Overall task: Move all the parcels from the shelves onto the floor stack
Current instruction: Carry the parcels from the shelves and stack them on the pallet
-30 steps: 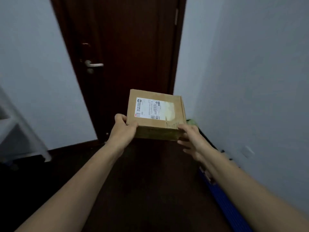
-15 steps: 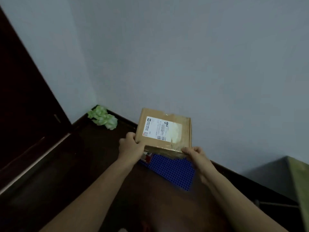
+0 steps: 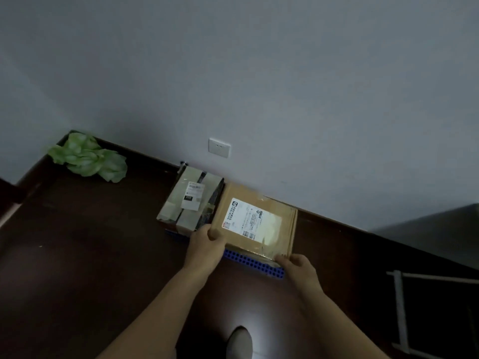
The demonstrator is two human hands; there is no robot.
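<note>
Left grip (image 3: 207, 239) clamped on near-left corner of flat brown cardboard parcel (image 3: 255, 221), right grip (image 3: 298, 265) on near-right corner. Over blue perforated plastic mat (image 3: 254, 263) at wall edge of dark wooden floor (image 3: 77, 242), just right of tape-wrapped cardboard parcel (image 3: 191, 203); contact with mat unclear.

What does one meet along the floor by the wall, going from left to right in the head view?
Green crumpled thing in the corner → taped parcel → brown parcel with a white label, close beside the taped one → white frame at the right edge.
</note>
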